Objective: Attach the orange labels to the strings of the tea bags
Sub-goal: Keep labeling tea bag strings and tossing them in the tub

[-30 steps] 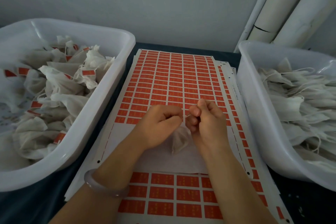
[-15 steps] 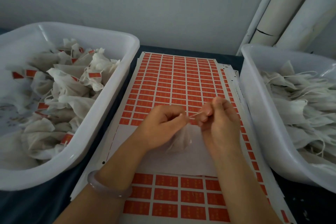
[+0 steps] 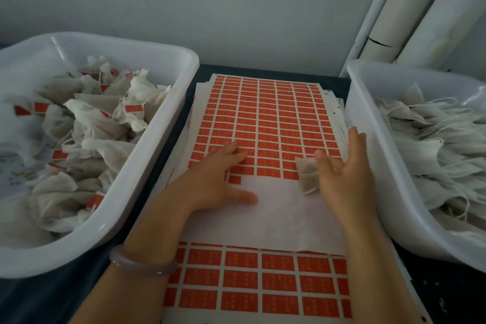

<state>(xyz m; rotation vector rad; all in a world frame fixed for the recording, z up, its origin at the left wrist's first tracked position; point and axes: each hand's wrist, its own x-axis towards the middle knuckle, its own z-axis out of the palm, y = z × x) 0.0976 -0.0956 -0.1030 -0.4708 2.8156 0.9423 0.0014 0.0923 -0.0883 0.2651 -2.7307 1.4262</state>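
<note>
A sheet of orange labels (image 3: 265,118) lies between two bins, with a bare white strip of backing (image 3: 276,208) across it. My left hand (image 3: 213,179) lies flat on the sheet, its fingertips on the lowest label rows. My right hand (image 3: 344,171) is at the sheet's right edge with its palm turned left and its fingers spread and relaxed. A small white tea bag (image 3: 306,175) sits on the sheet against the thumb side of that hand. I see no label on it, and its string is too thin to make out.
A white bin (image 3: 168,118) on the left holds several tea bags with orange labels. A white bin (image 3: 368,144) on the right holds plain tea bags with loose strings. More label sheets are stacked underneath. White pipes (image 3: 410,8) stand at the back right.
Both hands have let go of their pinch and moved apart. The left hand flattened onto the labels. The right hand opened and moved right, and the tea bag moved with it.
</note>
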